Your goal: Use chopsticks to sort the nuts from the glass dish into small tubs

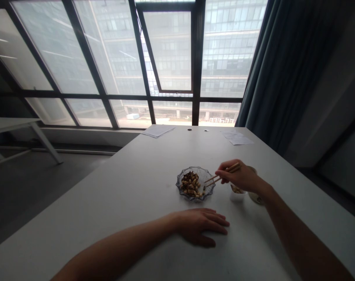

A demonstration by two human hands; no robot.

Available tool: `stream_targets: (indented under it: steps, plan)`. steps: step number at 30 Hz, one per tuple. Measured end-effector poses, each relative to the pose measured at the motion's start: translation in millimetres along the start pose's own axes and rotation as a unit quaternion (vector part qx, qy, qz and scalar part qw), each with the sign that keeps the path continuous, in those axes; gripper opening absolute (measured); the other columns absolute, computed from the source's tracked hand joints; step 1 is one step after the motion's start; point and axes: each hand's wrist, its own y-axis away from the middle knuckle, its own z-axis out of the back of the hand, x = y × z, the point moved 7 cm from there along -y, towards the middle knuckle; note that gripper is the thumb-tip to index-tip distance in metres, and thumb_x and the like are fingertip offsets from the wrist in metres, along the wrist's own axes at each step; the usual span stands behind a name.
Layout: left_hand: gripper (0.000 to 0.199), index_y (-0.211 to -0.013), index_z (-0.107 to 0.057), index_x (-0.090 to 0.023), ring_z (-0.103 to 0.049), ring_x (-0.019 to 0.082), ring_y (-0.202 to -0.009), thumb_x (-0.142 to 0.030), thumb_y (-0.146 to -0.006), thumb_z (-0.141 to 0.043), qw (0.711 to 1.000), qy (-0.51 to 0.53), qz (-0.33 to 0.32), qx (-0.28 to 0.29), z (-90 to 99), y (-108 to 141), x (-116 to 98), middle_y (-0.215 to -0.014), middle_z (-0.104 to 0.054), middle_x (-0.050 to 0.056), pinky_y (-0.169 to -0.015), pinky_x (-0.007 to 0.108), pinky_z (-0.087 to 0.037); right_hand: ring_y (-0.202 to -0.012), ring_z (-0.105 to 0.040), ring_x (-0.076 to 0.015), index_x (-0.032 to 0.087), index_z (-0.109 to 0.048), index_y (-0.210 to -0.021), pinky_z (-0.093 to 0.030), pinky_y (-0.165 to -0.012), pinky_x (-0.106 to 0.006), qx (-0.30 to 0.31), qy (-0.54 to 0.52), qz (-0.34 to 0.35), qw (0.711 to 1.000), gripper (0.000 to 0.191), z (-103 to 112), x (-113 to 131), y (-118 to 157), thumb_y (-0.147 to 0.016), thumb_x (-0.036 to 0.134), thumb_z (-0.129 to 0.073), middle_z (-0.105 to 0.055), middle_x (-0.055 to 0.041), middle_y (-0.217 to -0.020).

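My right hand (pixel 234 174) is closed around a pair of wooden chopsticks (pixel 221 174), whose tips reach over the right side of a clear glass bowl (pixel 208 191). Brown and tan nut-like pieces (pixel 190 183) are heaped in the left part of the bowl, with a few near the chopstick tips. Whether the tips pinch a piece is too small to tell. My left hand (pixel 202 226) lies flat on the table in front of the bowl, fingers stretched out, holding nothing. Below my right hand stands a small white cup (pixel 237 195) with similar pieces inside, partly hidden.
A round container (pixel 257 198) stands behind my right wrist, mostly covered. Papers (pixel 158 130) lie at the far left of the white table (pixel 130 175), and more sheets (pixel 237 137) at the far right. Beyond are windows and a blue curtain (pixel 268 89).
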Motion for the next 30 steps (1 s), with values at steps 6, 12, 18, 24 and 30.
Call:
stream_targets:
  steps: [6,12,18,24,30]
  plan:
    - [0.061,-0.153,-0.055,-0.022,-0.045,0.029,-0.152,-0.04,-0.096,-0.066,1.0,0.003,-0.002,-0.003,0.2,0.3,1.0,-0.161,-0.05,0.01,-0.13,0.042,-0.026,-0.067,-0.076,-0.0228,0.014,-0.077,-0.078,-0.057,-0.061,-0.028,0.021,-0.003,0.001,1.0,0.032,-20.7,-15.8,-12.5,-0.093,0.042,-0.072,-0.078,-0.0093,-0.069]
    - [0.061,-0.153,-0.054,-0.022,-0.045,0.029,-0.152,-0.039,-0.096,-0.066,1.0,0.001,-0.003,-0.002,-0.9,2.1,3.0,-0.161,-0.05,0.011,-0.13,0.043,-0.027,-0.07,-0.077,-0.0241,0.014,-0.075,-0.079,-0.06,-0.063,-0.029,0.008,-0.018,-0.006,1.0,0.033,-16.4,-16.7,-12.9,-0.092,0.044,-0.072,-0.077,-0.0083,-0.069]
    - [0.06,-0.152,-0.055,-0.022,-0.045,0.029,-0.152,-0.04,-0.096,-0.066,1.0,-0.002,0.0,0.0,0.2,0.4,-0.3,-0.161,-0.05,0.011,-0.13,0.043,-0.027,-0.065,-0.075,-0.0226,0.016,-0.071,-0.071,-0.058,-0.059,-0.028,-0.013,-0.007,0.002,1.0,0.042,-17.1,-27.1,-16.3,-0.096,0.05,-0.066,-0.076,-0.008,-0.067]
    - [0.061,-0.152,-0.055,-0.023,-0.046,0.027,-0.151,-0.04,-0.095,-0.067,1.0,-0.002,0.002,-0.002,0.2,-0.2,-0.2,-0.161,-0.05,0.01,-0.13,0.041,-0.026,-0.066,-0.076,-0.0232,0.017,-0.072,-0.076,-0.059,-0.059,-0.028,-0.037,-0.021,0.011,0.999,0.046,-13.6,-26.4,-15.8,-0.095,0.059,-0.065,-0.078,-0.0083,-0.072]
    - [0.061,-0.153,-0.054,-0.023,-0.045,0.028,-0.152,-0.039,-0.095,-0.067,1.0,0.0,-0.002,0.001,0.3,1.9,0.6,-0.161,-0.05,0.011,-0.131,0.042,-0.025,-0.072,-0.08,-0.0281,0.018,-0.073,-0.078,-0.062,-0.06,-0.031,-0.156,-0.05,0.013,0.986,0.05,36.3,-11.8,0.2,-0.089,0.066,-0.07,-0.079,-0.0102,-0.076]
